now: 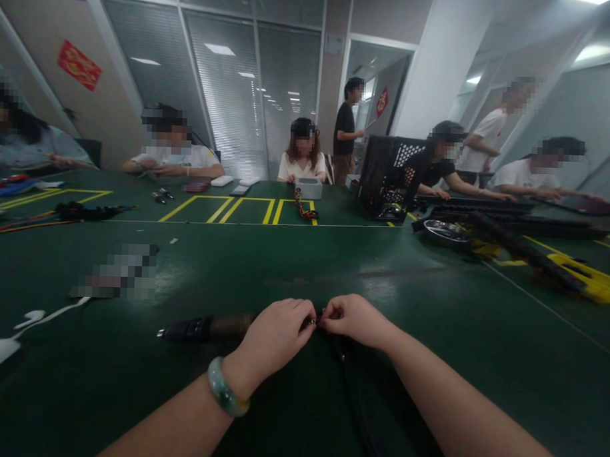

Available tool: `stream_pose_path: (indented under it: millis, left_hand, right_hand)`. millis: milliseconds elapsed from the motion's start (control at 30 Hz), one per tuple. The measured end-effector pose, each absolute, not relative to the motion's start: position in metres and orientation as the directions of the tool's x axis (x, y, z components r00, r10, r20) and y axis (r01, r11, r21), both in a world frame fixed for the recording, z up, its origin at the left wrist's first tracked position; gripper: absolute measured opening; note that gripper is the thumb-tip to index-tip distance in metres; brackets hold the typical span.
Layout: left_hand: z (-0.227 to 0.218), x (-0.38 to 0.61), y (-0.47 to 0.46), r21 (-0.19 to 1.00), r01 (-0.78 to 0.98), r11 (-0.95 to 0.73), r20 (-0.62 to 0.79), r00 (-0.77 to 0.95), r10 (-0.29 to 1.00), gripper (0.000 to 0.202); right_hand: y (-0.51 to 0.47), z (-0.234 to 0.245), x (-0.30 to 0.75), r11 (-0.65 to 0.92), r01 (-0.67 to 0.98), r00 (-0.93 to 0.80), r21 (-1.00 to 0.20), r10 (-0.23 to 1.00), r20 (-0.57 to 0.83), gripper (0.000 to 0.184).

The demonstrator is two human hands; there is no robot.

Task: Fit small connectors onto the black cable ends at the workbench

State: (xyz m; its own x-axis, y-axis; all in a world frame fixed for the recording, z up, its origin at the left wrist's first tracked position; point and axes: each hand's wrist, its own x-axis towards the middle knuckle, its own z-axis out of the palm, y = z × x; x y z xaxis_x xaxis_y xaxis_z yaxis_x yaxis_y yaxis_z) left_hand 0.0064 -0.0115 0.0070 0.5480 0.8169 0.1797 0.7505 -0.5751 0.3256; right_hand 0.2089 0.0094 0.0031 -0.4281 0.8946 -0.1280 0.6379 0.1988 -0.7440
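Note:
My left hand (280,332), with a jade-like bangle (224,388) at the wrist, is closed over the right end of a dark cylindrical tool (231,326) lying on the table. That tool has a brown middle, a black front and a small metal tip pointing left. My right hand (354,321) is closed in a pinch, its fingertips almost meeting those of the left. Between them shows a tiny bright, copper-coloured bit (312,321), too small to name. Under my right hand a black cable (356,403) runs down toward me.
A blurred device (118,272) with a white cable lies left on the green table (224,252). Across it stand a black computer case (381,178) and a grey box (308,187) with bundled wires. A yellow tool (591,278) lies right. Several people sit opposite.

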Motion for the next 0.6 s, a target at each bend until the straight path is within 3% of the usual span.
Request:
stream_pose_path:
  millis: [600]
  left_hand:
    - [0.0041,0.0058,-0.0105,0.347,0.748,-0.565,0.185,0.536,0.824,0.007]
  right_hand:
    - [0.0090,0.0045,0.2081,0.200,0.648,-0.424,-0.735,0.896,-0.130,0.016]
